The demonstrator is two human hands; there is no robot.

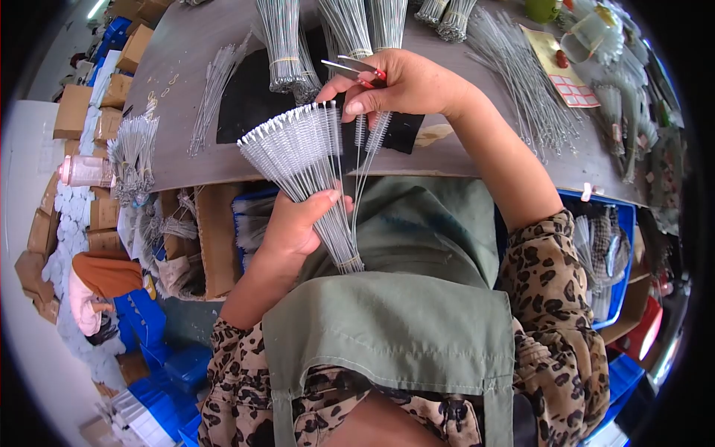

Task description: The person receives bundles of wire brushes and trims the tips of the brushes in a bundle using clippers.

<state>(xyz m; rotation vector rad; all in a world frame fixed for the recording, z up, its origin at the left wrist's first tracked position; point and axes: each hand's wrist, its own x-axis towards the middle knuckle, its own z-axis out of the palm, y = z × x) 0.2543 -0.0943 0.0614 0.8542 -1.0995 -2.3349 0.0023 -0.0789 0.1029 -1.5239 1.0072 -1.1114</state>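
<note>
My left hand point(302, 220) is closed round a fanned bundle of thin wire brushes point(298, 153), white bristle ends up, wire ends tied together near the apron point(402, 320). Above and to the right, my right hand point(380, 89) holds small red-handled scissors point(357, 72), their blades apart and pointing left. The fingers of that hand also touch a few brushes point(370, 141) standing apart from the fan on its right side. A black mat point(242, 104) lies on the table beneath both.
Tied wire bundles point(283, 45) stand at the table's far side. Loose wires point(521, 82) lie right, near a yellow card point(558, 67). More brushes point(134, 153) are at the left edge. A person point(104, 283) bends beside blue crates point(141, 320) at left.
</note>
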